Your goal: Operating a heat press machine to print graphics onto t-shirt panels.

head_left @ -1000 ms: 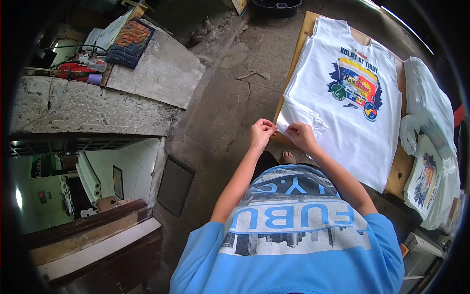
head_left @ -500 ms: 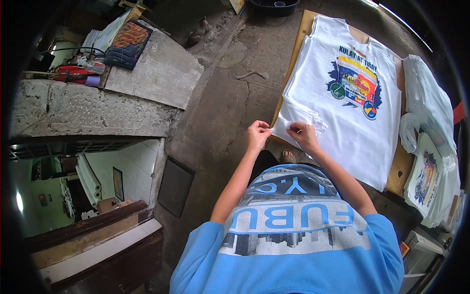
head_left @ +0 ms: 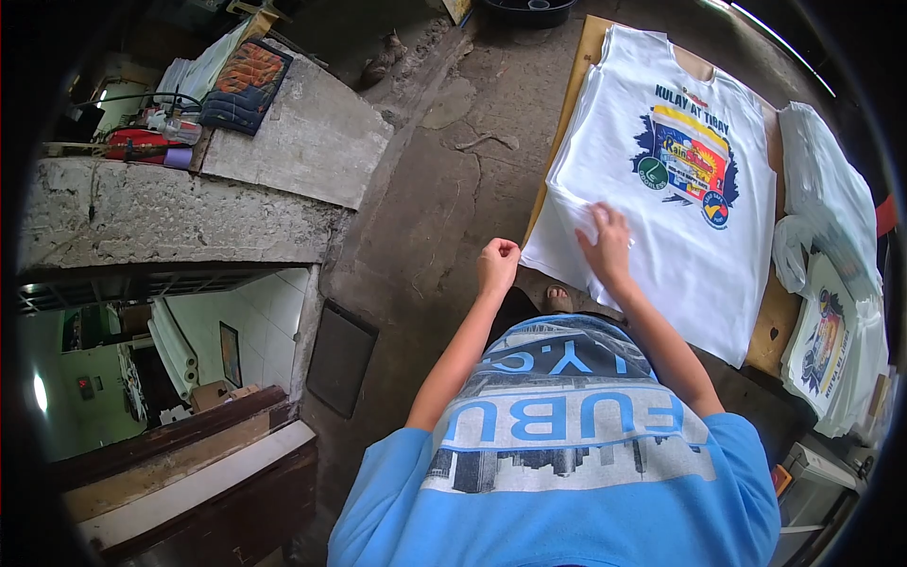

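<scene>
A white sleeveless shirt (head_left: 661, 255) with a colourful print lies spread on top of a stack of white shirts on a wooden table (head_left: 590, 42). My right hand (head_left: 607, 244) rests on its bunched, turned-back lower left part, fingers apart and somewhat blurred. Just off the stack's lower left corner is my left hand (head_left: 498, 265), its fingers pinched together beside the cloth edge. Whether anything is between those fingertips cannot be made out. The layers under my right palm are partly hidden.
Right of the stack lie plastic-wrapped white garments (head_left: 827, 180) and more printed shirts (head_left: 827, 345). A concrete ledge (head_left: 189, 208) runs along the left, above an opening into a lower room. A black basin (head_left: 529, 14) stands at the far end; a dark mat (head_left: 340, 359) lies on the floor.
My right hand has moved up and its fingers have gone from a pinch to spread on the cloth. My left hand has shifted slightly down, and the shirt's corner lies flatter.
</scene>
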`<move>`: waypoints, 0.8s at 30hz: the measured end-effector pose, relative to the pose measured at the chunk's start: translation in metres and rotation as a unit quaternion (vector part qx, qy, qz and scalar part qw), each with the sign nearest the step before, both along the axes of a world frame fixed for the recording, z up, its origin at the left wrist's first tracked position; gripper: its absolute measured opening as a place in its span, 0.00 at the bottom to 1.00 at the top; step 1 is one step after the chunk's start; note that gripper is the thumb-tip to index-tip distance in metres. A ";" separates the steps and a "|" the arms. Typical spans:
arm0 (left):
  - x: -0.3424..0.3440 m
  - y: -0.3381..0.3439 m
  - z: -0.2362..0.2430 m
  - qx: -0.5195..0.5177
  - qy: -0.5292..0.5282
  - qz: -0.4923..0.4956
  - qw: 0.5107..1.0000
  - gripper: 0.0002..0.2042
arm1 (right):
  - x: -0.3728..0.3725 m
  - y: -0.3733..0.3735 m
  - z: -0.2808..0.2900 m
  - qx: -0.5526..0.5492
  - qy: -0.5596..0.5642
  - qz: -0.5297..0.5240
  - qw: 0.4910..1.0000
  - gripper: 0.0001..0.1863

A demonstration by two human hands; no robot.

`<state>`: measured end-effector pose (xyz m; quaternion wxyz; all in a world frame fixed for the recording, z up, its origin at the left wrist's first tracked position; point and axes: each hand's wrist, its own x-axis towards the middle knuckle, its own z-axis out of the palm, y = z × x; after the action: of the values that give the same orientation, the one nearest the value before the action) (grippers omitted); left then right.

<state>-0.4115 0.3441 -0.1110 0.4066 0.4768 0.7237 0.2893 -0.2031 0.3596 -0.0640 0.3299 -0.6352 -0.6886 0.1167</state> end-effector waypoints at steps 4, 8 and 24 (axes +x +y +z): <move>0.018 0.005 0.018 -0.035 -0.152 -0.011 0.988 0.13 | 0.025 0.013 -0.019 -0.147 -0.040 -0.078 0.985 0.27; 0.034 0.010 0.004 -0.164 -0.443 0.028 0.881 0.25 | 0.003 0.017 0.000 -0.356 0.209 0.115 0.904 0.22; 0.008 -0.003 0.005 -0.186 -0.412 0.073 0.889 0.11 | -0.020 -0.025 0.002 -0.072 -0.045 0.314 0.946 0.10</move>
<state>-0.4034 0.3415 -0.1060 0.7275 0.1759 0.5642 0.3485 -0.2232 0.3346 -0.0621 0.1987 -0.4138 -0.8568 0.2349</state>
